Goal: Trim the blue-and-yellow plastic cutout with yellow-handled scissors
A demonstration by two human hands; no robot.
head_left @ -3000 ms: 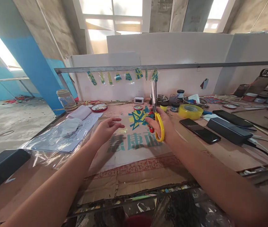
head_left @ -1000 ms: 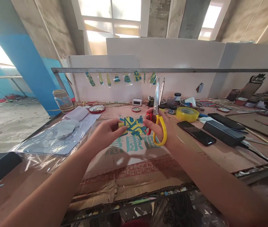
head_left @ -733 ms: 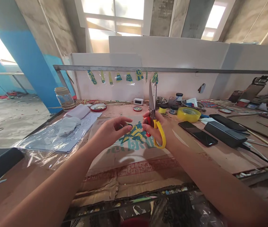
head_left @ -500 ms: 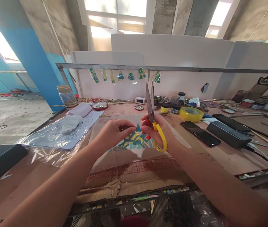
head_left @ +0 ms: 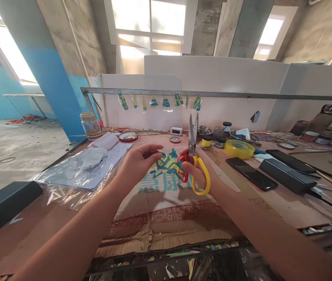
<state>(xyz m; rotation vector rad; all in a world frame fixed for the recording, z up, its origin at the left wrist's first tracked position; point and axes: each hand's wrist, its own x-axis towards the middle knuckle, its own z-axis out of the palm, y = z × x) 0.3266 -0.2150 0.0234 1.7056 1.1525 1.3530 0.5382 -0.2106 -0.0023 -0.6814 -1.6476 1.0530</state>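
Observation:
A blue-and-yellow cut-out (head_left: 168,164) with a jagged outline is held between my hands, above a paper sheet with green printed characters (head_left: 162,185). At its left edge, my left hand (head_left: 141,162) has thumb and fingers closed on it. My right hand (head_left: 197,171) grips scissors (head_left: 202,181) with red and yellow handles, their blades pointing up and slightly parted. The right fingertips also lie at the cut-out's right edge; whether they pinch it is hidden.
Similar blue-and-yellow pieces (head_left: 166,102) hang from a metal rail. Rightward are a tape roll (head_left: 238,149), a phone (head_left: 252,173) and a black power adapter (head_left: 287,175). Plastic-covered drawings (head_left: 78,171) and a glass jar (head_left: 91,127) stand left. Corrugated cardboard (head_left: 180,226) covers the front edge.
The cut-out has been turned and lifted into fuller view. My hands have moved slightly apart, the left fingers less tightly bunched. The camera view has shifted, so the scene sits lower and further right.

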